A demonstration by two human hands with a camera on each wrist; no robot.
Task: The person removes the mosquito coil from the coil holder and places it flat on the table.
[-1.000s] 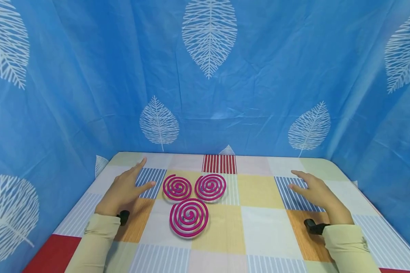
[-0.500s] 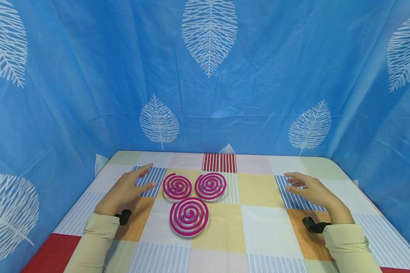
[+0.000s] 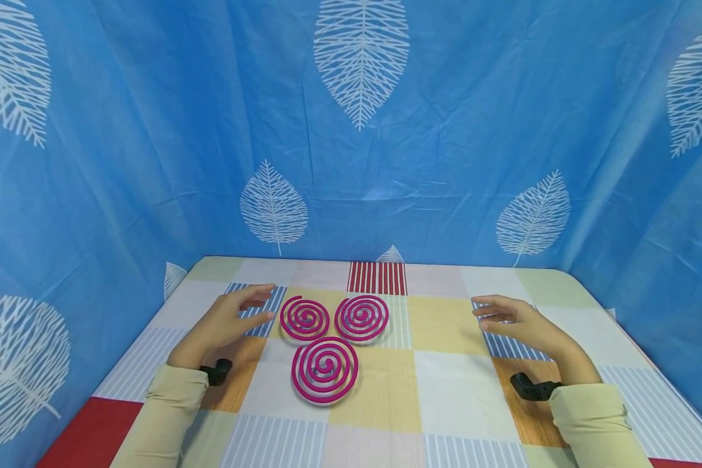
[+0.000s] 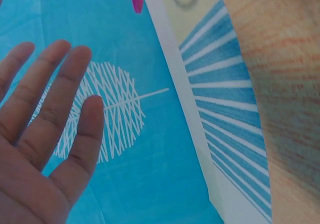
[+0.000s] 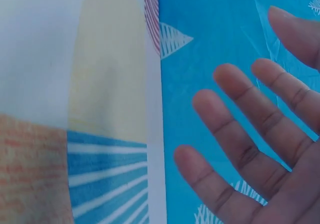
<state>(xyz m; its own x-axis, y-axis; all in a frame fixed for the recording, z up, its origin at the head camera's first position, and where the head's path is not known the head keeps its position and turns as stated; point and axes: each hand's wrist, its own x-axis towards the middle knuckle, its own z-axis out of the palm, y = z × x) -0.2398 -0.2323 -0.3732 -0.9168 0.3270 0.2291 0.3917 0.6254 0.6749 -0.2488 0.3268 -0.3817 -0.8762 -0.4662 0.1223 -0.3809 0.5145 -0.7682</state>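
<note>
Three magenta spiral coils lie left of centre on the tabletop (image 3: 456, 396): a left far coil (image 3: 307, 318), a right far coil (image 3: 362, 315) and a near coil (image 3: 325, 366), clustered so closely that I cannot tell whether their rims touch. Their thin, looped strands look easily bent or snapped, so handling them would best be light and level, one at a time, supported under the outer ring rather than pinched at a single strand, with neighbours kept from snagging. The left hand (image 3: 216, 325) hangs just beside the left far coil, palm turned inward, its fingers (image 4: 52, 109) relaxed, spread and holding nothing. The right hand (image 3: 529, 325) mirrors it on the right, well apart from the coils, fingers (image 5: 240, 144) gently bent, likewise gripping nothing. Both forearms slant in from the near edge.
</note>
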